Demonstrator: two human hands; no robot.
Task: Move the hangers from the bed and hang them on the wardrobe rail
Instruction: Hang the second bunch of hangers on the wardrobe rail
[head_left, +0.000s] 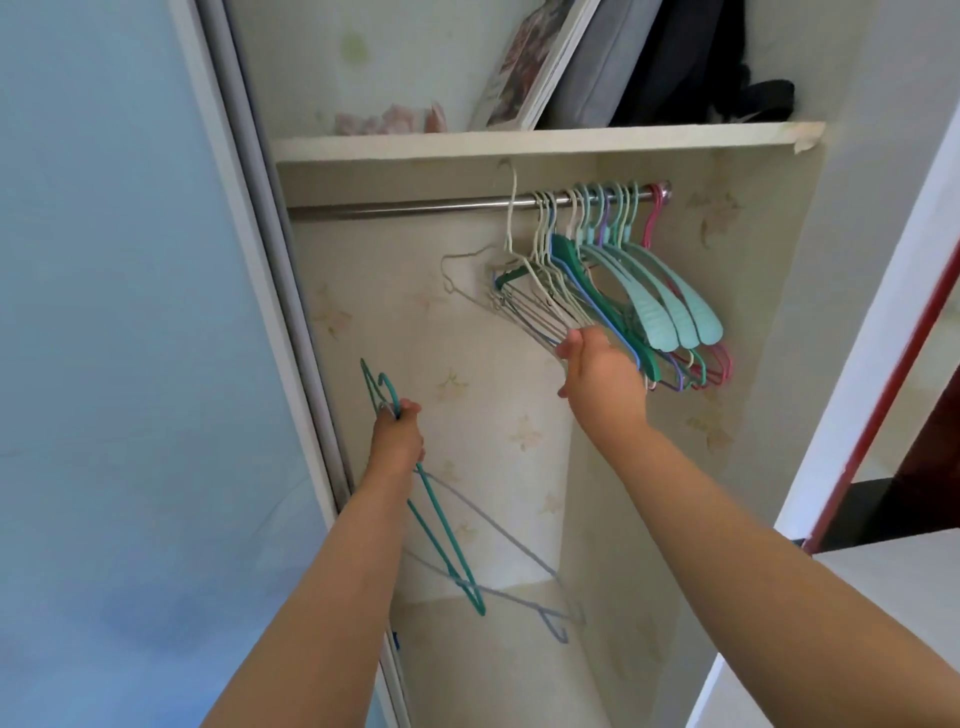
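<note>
A metal wardrobe rail (405, 208) runs under a white shelf. Several hangers (670, 306) in mint, green, white, purple and pink hang bunched at its right end. One white wire hanger (511, 218) sits lifted with its hook above the rail. My right hand (602, 374) reaches up and holds the lower ends of the white wire hangers in that bunch. Lower left, my left hand (397, 436) grips the necks of a teal hanger (441, 545) and a grey wire hanger (519, 551), which dangle below it.
The white shelf (545, 143) above the rail carries a framed picture (530, 62), a grey bag and dark items. A pale blue sliding door (130, 364) stands at the left. The wardrobe's right wall and a red-edged doorway (893, 374) lie to the right.
</note>
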